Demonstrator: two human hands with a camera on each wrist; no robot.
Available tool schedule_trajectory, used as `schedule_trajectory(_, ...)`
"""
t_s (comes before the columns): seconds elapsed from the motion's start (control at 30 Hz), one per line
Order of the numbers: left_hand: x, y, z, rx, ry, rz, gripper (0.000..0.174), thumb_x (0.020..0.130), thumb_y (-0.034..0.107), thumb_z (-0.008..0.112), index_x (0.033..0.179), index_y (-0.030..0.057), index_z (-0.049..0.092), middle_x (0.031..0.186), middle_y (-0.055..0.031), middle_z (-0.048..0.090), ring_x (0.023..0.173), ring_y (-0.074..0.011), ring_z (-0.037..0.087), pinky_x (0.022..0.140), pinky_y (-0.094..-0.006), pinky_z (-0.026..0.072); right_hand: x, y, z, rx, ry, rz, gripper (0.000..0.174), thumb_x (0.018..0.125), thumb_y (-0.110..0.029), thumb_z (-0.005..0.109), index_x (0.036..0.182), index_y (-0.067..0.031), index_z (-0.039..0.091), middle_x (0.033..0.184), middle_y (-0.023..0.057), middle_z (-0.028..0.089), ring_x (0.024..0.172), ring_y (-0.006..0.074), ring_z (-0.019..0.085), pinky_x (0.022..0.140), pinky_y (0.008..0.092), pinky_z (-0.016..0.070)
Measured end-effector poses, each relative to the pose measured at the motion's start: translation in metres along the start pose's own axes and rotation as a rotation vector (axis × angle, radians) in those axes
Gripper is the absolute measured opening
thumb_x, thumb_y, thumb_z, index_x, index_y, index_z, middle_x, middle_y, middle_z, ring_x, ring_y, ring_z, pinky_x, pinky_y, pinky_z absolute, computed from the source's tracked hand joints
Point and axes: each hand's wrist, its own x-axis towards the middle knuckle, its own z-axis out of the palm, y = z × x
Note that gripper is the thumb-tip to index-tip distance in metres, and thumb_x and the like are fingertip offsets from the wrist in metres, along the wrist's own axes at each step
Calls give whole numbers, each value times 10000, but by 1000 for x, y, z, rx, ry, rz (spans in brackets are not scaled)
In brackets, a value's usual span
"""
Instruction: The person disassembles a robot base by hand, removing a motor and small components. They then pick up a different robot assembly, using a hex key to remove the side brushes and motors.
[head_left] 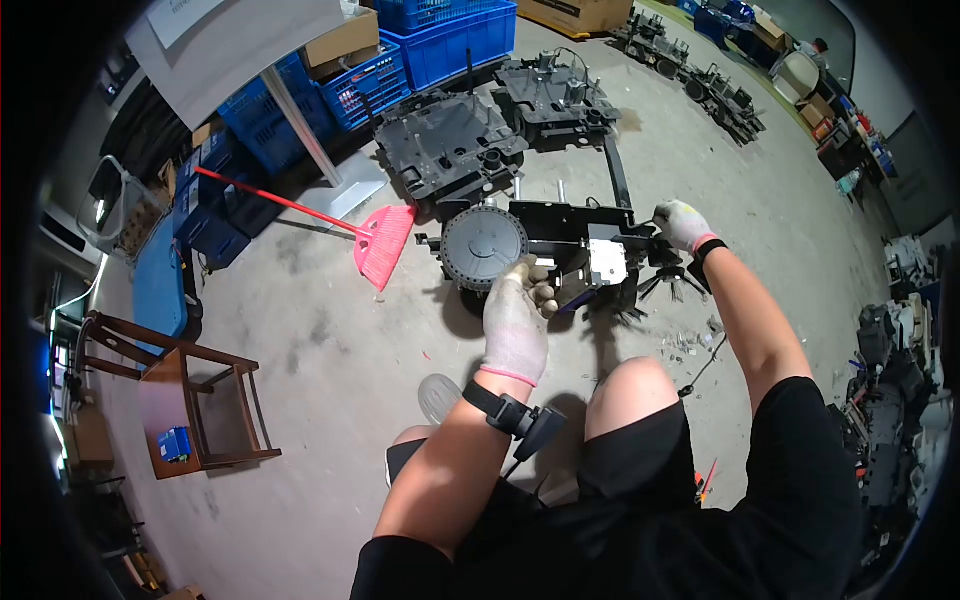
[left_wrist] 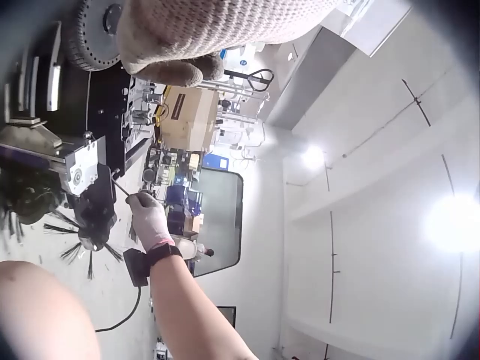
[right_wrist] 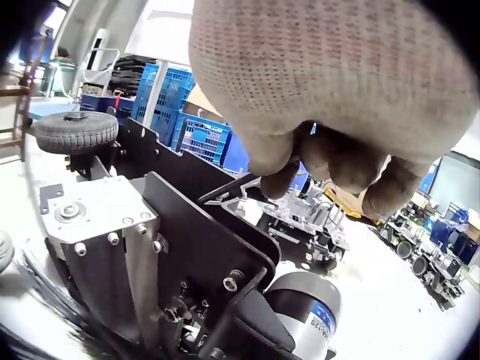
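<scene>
A black machine frame [head_left: 560,215] stands on the floor with a round toothed-edge wheel [head_left: 484,248] and a white-topped block [head_left: 606,262]. My gloved left hand [head_left: 515,325] is just in front of the wheel, fingers loosely bent; no object shows in it, and contact with the wheel is unclear. The gloved right hand [head_left: 686,226] is at the frame's right end, pinching a thin dark rod [left_wrist: 120,184]. In the right wrist view, the rod [right_wrist: 229,189] reaches the edge of a black plate [right_wrist: 202,247], above a silver cylinder [right_wrist: 304,311]; its tip is hard to make out.
Two similar black chassis [head_left: 445,145] stand behind the frame, near blue crates [head_left: 450,45]. A pink broom [head_left: 382,245] leans at the left, with a wooden chair [head_left: 180,400] farther left. Small debris [head_left: 690,342] lies on the floor right of the knees; parts are piled at the far right.
</scene>
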Motion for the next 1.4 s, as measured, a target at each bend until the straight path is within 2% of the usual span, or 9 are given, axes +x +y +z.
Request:
schedule_trajectory(0.07, 1, -1, 1, 10, 6, 4, 238, 983, 190, 483, 1151, 39, 557, 872, -18, 563, 694, -96, 524, 590, -236, 450, 2, -4, -5, -33, -70, 6, 214, 876, -215, 560, 988, -87, 689, 1030, 181, 653, 991, 374, 615, 856, 433, 495)
schedule_trajectory(0.2, -1, -6, -1, 28, 22, 18, 230, 977, 183, 481, 1143, 44, 558, 869, -18, 565, 690, -94, 520, 592, -234, 448, -2, -3, -2, 45, 8, -5, 208, 879, -212, 564, 985, -85, 690, 1039, 184, 643, 1001, 371, 609, 857, 429, 492)
schedule_trajectory(0.33, -3, -8, 1, 59, 42, 19, 249, 969, 185, 485, 1153, 36, 559, 870, -25, 565, 691, -98, 517, 593, -238, 445, 1, 3, 1, 14, -18, -21, 208, 894, -215, 560, 997, -85, 687, 1036, 186, 639, 1000, 376, 602, 866, 429, 486)
schedule_trajectory(0.6, -2, -10, 1, 73, 45, 13, 254, 971, 186, 484, 1156, 26, 556, 875, -31, 569, 697, -105, 520, 597, -244, 444, -15, 18, 27, 237, 53, 8, 256, 913, -231, 561, 1012, -13, 653, 1054, 212, 620, 1021, 389, 580, 898, 428, 468)
schedule_trajectory(0.7, -3, -9, 4, 74, 58, 22, 251, 967, 195, 504, 1142, 24, 561, 859, -29, 567, 694, -114, 514, 597, -257, 431, -16, 21, 24, 321, 67, 6, 250, 913, -226, 565, 1016, -15, 652, 1049, 213, 619, 1020, 386, 581, 901, 424, 465)
schedule_trajectory(1.03, 2, -16, 4, 72, 76, 1, 259, 943, 199, 557, 1131, 21, 571, 830, -24, 563, 687, -121, 509, 592, -263, 417, -16, 21, 33, 276, 96, -3, 243, 909, -225, 569, 1022, -26, 653, 1034, 203, 617, 1023, 377, 578, 896, 417, 464)
schedule_trajectory(1.13, 1, -18, 4, 64, 72, 6, 261, 944, 199, 554, 1136, 22, 569, 823, -21, 559, 689, -119, 506, 599, -260, 417, -16, 23, 45, 334, 137, 33, 229, 909, -217, 571, 1013, -29, 650, 990, 200, 639, 959, 366, 608, 859, 404, 476)
schedule_trajectory(1.2, -1, -18, 5, 70, 60, 3, 262, 945, 199, 553, 1137, 21, 568, 826, -21, 557, 691, -118, 505, 602, -259, 415, -15, 24, 48, 540, 46, 167, 224, 912, -213, 570, 1011, -26, 646, 916, 193, 663, 883, 353, 634, 813, 392, 486)
schedule_trajectory(1.4, 0, -19, 4, 76, 36, -8, 258, 946, 197, 549, 1136, 23, 563, 849, -23, 553, 697, -117, 501, 610, -259, 414, 4, 40, 43, 493, -33, 102, 220, 921, -226, 565, 1006, -41, 650, 856, 161, 678, 788, 295, 648, 756, 387, 502)
